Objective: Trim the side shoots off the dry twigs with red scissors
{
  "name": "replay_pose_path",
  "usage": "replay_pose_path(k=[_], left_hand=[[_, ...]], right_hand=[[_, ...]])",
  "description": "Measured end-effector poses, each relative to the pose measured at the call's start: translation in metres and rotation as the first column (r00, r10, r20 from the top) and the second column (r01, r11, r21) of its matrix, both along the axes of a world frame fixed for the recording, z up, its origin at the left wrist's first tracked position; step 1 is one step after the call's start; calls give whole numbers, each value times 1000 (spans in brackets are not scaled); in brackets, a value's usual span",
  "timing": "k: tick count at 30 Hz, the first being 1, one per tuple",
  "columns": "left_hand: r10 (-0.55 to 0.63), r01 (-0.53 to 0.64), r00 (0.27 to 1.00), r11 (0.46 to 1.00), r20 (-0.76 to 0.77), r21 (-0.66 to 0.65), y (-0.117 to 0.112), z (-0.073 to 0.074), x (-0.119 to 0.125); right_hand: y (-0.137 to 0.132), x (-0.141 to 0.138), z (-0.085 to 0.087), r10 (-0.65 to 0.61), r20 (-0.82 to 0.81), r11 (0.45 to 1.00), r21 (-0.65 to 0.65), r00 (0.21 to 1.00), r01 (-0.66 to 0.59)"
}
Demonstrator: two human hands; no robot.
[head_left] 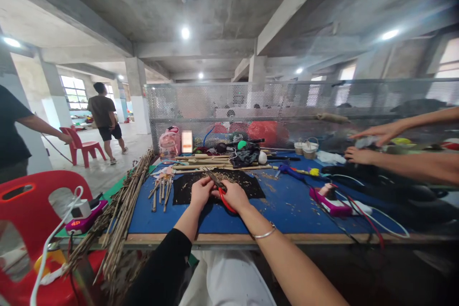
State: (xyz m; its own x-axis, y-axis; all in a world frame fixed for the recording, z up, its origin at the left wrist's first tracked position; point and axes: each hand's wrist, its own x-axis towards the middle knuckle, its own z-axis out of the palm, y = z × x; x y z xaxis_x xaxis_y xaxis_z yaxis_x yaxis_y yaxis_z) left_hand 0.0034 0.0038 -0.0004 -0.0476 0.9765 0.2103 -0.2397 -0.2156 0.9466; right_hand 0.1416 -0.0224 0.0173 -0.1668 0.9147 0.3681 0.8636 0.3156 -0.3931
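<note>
My right hand [234, 195] is closed round red-handled pruning shears [223, 194], blades pointing up and left. My left hand [201, 191] is closed just left of the blades, pinching what looks like a thin stick piece, though its fingers hide it. Both hands hover over a black cloth [186, 190] strewn with wood chips on the blue-topped table [287, 210]. Short cut sticks [162, 191] lie left of the cloth. Long bamboo poles [211, 162] lie across the table behind it.
A bundle of long twigs [122, 210] runs along the table's left edge. A red chair [28, 229] holds a purple device [84, 220]. Another person's hands [366, 146] work at the right. A purple glue gun [330, 201] with cords, small baskets [308, 148], and a mesh fence [287, 100] stand behind.
</note>
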Motion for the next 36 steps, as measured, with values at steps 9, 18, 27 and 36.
replay_pose_path(k=[9, 18, 27, 36], left_hand=[[63, -54, 994, 994, 89, -97, 2, 5, 1], [80, -80, 997, 996, 8, -38, -2, 7, 1], [3, 3, 996, 997, 85, -74, 0, 2, 1], [12, -11, 1000, 999, 9, -47, -3, 5, 1]], right_hand=[[-3, 0, 1, -6, 13, 999, 49, 1000, 5], [1, 0, -1, 100, -10, 989, 107, 995, -99], [-5, 1, 5, 76, -59, 996, 45, 995, -74], [-4, 1, 2, 35, -18, 999, 34, 999, -35]])
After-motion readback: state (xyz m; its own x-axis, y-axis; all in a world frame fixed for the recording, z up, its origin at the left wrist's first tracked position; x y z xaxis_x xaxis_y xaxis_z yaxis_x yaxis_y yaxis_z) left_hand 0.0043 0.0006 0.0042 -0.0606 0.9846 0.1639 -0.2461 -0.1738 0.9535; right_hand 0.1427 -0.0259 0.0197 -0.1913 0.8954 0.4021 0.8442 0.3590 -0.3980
